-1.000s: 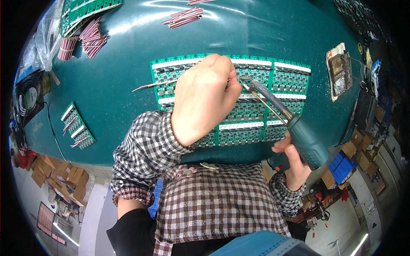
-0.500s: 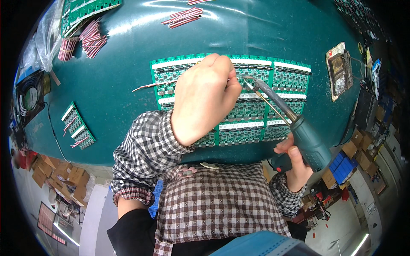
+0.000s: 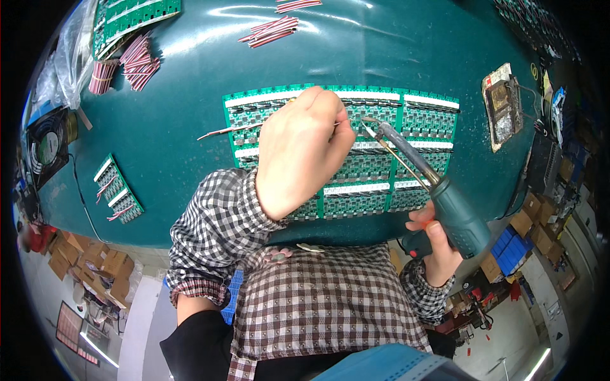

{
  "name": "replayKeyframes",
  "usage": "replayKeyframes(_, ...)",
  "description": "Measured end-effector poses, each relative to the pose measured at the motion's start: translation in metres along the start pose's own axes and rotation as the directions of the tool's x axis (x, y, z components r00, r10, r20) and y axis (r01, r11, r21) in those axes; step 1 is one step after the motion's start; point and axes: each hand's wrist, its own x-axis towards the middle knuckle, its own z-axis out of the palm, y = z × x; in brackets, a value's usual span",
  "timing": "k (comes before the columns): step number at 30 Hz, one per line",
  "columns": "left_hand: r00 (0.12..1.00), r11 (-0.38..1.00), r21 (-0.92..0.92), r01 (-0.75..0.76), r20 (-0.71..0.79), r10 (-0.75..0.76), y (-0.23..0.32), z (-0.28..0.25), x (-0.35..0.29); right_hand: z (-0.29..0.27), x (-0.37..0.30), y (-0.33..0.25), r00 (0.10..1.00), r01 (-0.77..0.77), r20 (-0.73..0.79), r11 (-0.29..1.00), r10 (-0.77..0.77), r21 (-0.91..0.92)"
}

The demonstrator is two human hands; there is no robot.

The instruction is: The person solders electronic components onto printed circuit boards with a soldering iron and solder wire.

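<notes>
My left hand (image 3: 302, 149) is over a large green circuit board panel (image 3: 365, 171) with white strips and rows of small black parts. Its fingers are pinched on a thin red-and-white wire (image 3: 225, 131), whose tail sticks out to the left; the pinched end is mostly hidden by the hand. My right hand (image 3: 440, 244) grips a dark green soldering gun (image 3: 462, 219) at the panel's lower right. The gun's metal barrel slopes up and left, with its tip and a thin feed tube just right of my left fingertips. Whether the tip touches the board I cannot tell.
Bundles of red-and-white wires (image 3: 270, 32) lie at the back and back left, beside stacked green boards (image 3: 133, 19). A small wired board (image 3: 117, 190) and a black fan (image 3: 51, 143) are at left. A worn metal holder (image 3: 502, 108) is at right.
My left hand has shifted slightly down and left, with the wire still pinched. The soldering gun's tip has moved a little left and down. The panel has hardly moved.
</notes>
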Motion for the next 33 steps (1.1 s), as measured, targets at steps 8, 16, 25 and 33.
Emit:
replayKeyframes(8,0.999,1.000,-0.014,0.001,-0.035,-0.001,0.0011,0.0018,0.0008,0.0013,0.0001,0.0005,1.000,-0.016,-0.008,1.000,0.016,-0.022)
replayKeyframes(16,1.000,1.000,-0.020,-0.001,-0.026,0.000,0.0008,0.0014,0.0006,0.0013,0.0007,-0.0018,0.998,-0.055,0.043,0.998,0.055,0.004)
replayKeyframes(25,1.000,1.000,-0.017,0.003,-0.021,-0.004,0.0003,0.0004,0.0008,0.0036,0.0014,-0.0038,0.997,-0.061,0.034,0.997,0.062,-0.044)
replayKeyframes(33,1.000,1.000,-0.003,0.006,-0.017,-0.006,0.0008,0.0010,0.0010,0.0025,0.0023,-0.0014,0.998,-0.048,0.039,0.998,0.050,-0.039)
